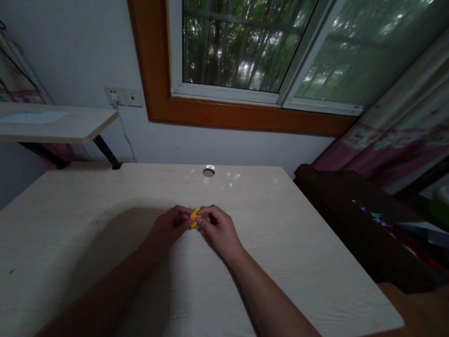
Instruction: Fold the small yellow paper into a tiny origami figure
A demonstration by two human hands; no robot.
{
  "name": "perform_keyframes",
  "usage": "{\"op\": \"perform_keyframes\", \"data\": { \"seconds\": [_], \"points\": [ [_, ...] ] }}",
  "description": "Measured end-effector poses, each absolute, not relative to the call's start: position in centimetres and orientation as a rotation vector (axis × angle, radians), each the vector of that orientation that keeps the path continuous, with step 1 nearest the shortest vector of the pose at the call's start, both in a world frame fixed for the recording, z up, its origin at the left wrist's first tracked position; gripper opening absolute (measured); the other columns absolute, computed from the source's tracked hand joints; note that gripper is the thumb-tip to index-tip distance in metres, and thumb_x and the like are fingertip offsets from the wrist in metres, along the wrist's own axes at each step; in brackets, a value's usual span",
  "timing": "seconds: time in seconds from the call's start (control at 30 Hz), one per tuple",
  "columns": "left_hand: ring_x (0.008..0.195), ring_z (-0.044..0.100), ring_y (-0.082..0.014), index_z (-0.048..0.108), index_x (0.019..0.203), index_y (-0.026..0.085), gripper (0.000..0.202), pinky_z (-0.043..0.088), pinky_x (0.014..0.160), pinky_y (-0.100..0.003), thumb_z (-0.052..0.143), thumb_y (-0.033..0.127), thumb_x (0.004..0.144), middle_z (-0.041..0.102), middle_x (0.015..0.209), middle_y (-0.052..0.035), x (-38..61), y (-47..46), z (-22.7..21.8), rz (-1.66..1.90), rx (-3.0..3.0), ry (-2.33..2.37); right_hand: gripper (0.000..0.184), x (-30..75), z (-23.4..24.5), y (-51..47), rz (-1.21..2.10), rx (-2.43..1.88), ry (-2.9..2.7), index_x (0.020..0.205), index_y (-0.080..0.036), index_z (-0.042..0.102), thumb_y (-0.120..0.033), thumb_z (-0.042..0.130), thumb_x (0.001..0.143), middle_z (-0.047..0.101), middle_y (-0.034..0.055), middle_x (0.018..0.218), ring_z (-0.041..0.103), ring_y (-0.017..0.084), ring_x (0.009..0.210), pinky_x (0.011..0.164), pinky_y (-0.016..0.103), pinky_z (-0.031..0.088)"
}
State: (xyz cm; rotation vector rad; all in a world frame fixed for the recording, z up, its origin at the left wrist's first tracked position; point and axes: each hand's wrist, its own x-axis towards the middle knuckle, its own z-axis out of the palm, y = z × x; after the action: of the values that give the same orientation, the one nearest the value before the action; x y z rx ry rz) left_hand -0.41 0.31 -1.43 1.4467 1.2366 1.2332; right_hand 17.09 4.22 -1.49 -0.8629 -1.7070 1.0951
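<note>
A small bright yellow piece (195, 216) with thin arms sticking out is pinched between my two hands, over the middle of the pale wooden desk (277, 279). Its exact kind is too small to make out. My left hand (169, 227) has its thumb and fingers closed on the piece from the left. From the right, my right hand (219, 229) grips it between thumb and forefinger. The fingertips cover part of the piece, and a bit of pink shows just beneath it.
A raised shelf (42, 124) on black legs stands at the desk's back left, bearing a paper sheet. Near the back edge is a round cable hole (209, 172). Beyond are a window (245, 38) and a wall socket (123, 97). Dark furniture (347, 217) with papers stands right.
</note>
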Motion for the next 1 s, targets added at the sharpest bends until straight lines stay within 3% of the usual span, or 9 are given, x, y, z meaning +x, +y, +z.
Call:
{"op": "perform_keyframes", "data": {
  "seconds": [0.27, 0.6, 0.8, 1.0],
  "points": [
    [0.082, 0.071, -0.0192, 0.059, 0.099, 0.019, 0.030, 0.055, 0.079, -0.033, 0.072, 0.033, 0.076, 0.074, 0.084, -0.0035, -0.5, 0.6, -2.1, 1.232, 1.417, 1.247, 0.014, 17.0, -1.3, 4.1, 1.156, -0.838, -1.681, 0.091, -0.021, 0.067, -0.032, 0.067, 0.083, 0.064, 0.0018, 0.080, 0.055, 0.012, 0.062, 0.059, 0.025, 0.046],
    [0.080, 0.071, -0.0188, 0.057, 0.101, 0.018, 0.032, 0.055, 0.080, -0.034, 0.073, 0.030, 0.076, 0.073, 0.083, -0.0026, -0.7, 0.9, -2.5, 1.271, 1.305, 1.087, 0.032, 16.6, -1.8, 4.4, 1.489, -0.669, -1.416, 0.111, -0.024, 0.058, -0.031, 0.070, 0.081, 0.064, 0.0020, 0.092, 0.064, 0.012, 0.066, 0.059, 0.025, 0.050],
    [0.080, 0.072, -0.0192, 0.057, 0.100, 0.019, 0.033, 0.055, 0.080, -0.035, 0.074, 0.031, 0.074, 0.073, 0.084, -0.0027, -0.7, 0.7, -2.3, 1.238, 1.285, 1.110, 0.032, 16.6, -1.9, 4.5, 1.533, -0.670, -1.407, 0.107, -0.022, 0.058, -0.032, 0.071, 0.080, 0.065, 0.0019, 0.089, 0.063, 0.012, 0.065, 0.059, 0.025, 0.051],
    [0.073, 0.071, -0.0177, 0.057, 0.098, 0.018, 0.031, 0.057, 0.070, -0.032, 0.073, 0.032, 0.075, 0.071, 0.078, -0.0012, -0.8, 0.7, -2.3, 1.231, 1.269, 1.116, 0.030, 16.7, -1.6, 4.5, 1.522, -0.714, -1.399, 0.098, -0.020, 0.060, -0.034, 0.075, 0.076, 0.066, 0.0015, 0.084, 0.062, 0.012, 0.062, 0.056, 0.024, 0.050]
  ]
}}
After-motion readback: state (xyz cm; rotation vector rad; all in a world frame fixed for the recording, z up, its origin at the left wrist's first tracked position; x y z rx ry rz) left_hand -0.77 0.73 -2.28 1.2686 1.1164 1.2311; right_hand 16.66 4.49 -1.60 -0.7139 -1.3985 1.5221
